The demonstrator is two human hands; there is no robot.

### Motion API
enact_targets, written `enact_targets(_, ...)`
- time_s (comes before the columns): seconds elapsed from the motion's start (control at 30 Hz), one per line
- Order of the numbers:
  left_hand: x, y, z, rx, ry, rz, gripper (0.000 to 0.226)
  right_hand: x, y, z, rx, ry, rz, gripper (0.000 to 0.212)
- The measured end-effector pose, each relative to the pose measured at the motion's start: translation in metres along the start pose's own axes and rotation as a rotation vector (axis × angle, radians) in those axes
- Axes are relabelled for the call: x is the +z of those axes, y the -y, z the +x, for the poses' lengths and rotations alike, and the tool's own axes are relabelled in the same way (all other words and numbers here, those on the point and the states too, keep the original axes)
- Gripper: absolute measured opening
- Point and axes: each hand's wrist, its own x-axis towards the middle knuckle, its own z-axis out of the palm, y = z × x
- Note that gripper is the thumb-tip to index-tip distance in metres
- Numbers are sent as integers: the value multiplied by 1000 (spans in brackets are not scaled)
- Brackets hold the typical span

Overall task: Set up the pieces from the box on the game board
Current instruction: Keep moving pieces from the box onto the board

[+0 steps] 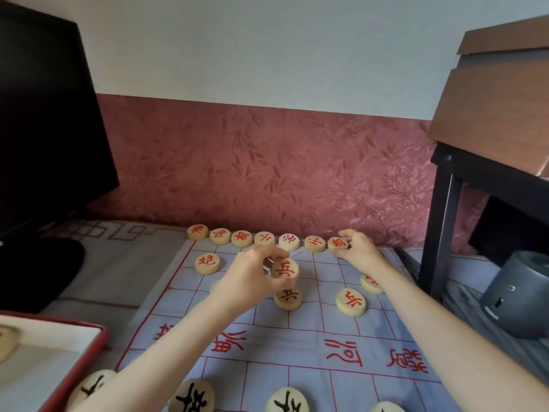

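A pale blue cloth game board with red grid lines lies in front of me. A row of round wooden pieces with red characters lines its far edge. My left hand pinches a red soldier piece above the board's middle, over another red piece lying flat. My right hand grips the rightmost red piece of the far row. More red pieces lie on the grid. Black-character pieces lie along the near edge. The red-rimmed box is at the lower left.
A black monitor stands at the left. A dark metal shelf frame with brown boards rises at the right, with a grey cylindrical device beside it. A red patterned wall runs behind the board.
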Motion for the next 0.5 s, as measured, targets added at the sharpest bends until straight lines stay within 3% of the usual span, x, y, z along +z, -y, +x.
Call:
enact_targets(0.1, 1, -1, -1, 2, 3, -4, 42, -5, 4, -10, -19, 0, 34, 59)
enact_targets(0.4, 43, -38, 6, 64, 65, -83, 45, -71, -19, -80, -128, -161, 90, 30)
enact_targets(0.5, 72, -57, 9, 96, 118, -73, 46, -91, -30, -103, -90, -170, 162, 26)
